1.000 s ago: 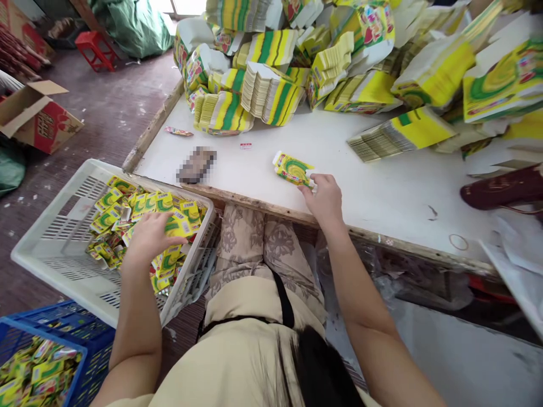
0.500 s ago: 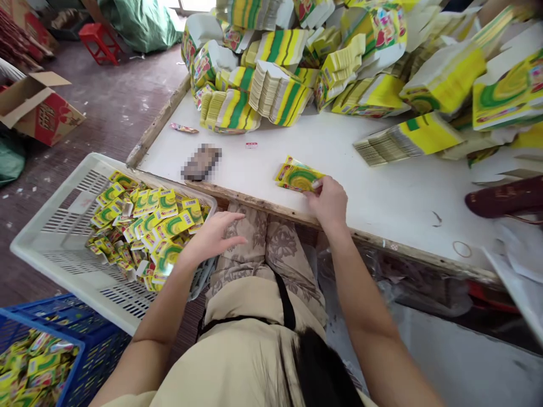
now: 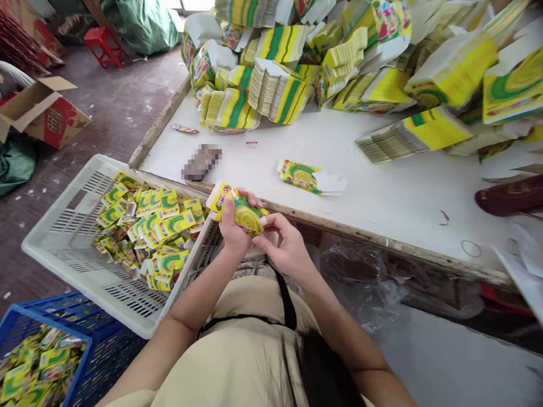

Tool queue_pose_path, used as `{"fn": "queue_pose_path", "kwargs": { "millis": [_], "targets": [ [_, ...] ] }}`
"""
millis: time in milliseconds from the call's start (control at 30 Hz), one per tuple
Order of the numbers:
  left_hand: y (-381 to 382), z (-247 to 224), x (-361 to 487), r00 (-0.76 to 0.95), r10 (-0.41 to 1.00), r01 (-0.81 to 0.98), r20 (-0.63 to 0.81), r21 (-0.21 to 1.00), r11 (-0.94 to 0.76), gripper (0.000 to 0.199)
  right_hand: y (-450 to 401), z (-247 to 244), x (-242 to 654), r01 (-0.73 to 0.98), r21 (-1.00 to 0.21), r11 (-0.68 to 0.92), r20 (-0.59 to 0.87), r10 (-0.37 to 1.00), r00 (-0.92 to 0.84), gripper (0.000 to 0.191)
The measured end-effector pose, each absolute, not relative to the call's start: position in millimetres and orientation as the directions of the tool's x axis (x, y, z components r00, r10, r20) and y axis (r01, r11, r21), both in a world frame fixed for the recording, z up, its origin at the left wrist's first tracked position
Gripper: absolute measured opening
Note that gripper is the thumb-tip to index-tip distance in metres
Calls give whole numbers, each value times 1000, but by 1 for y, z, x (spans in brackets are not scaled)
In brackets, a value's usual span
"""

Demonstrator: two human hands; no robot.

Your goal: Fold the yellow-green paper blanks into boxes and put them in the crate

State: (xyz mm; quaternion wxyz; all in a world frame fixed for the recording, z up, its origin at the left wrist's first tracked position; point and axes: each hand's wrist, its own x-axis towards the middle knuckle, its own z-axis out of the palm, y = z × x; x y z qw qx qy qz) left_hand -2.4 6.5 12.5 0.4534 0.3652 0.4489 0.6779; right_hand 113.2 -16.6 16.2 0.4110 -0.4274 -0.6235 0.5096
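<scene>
A yellow and green carton (image 3: 242,210) is held over the table's front edge, its white end flap sticking out at the upper left. My left hand (image 3: 235,226) wraps round its middle. At its lower right end, my right hand (image 3: 282,240) pinches the carton with thumb and fingers. Another flat yellow carton (image 3: 300,174) lies on the white table (image 3: 254,164), a white flap open at its right end. To the left, a white basket (image 3: 63,249) holds many small yellow packs (image 3: 169,223).
Bundled stacks of folded cartons (image 3: 280,93) cover the table's back. A blue crate (image 3: 91,339) with packs stands lower left. A blurred-out object (image 3: 201,163) lies near the table's left edge, a dark red pouch (image 3: 509,196) at the right. A red stool (image 3: 104,48) stands behind.
My right hand has moved from the table towards the left, and my left hand has closed round a carton. The carton on the table now shows an open flap.
</scene>
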Motion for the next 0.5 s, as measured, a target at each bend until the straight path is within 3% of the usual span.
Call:
{"fn": "queue_pose_path", "kwargs": {
  "millis": [100,233,433,500],
  "targets": [
    [5,8,-3,-387,915,-254,114,941,-225,55,-22,19,112,140,-985,102,57,954,-294,31],
    [-4,-4,-7,-333,935,-115,121,979,-167,64,-21,5,112,153,-987,46,10,974,-228,46],
    [-13,-10,-10,-313,943,-57,116,988,-140,71,-12,-5,121,104,-992,69,47,978,-205,19],
    [-17,-11,-10,-274,958,-54,87,993,-106,61,-7,-3,124,115,-991,65,49,990,-136,28]
  ]
}}
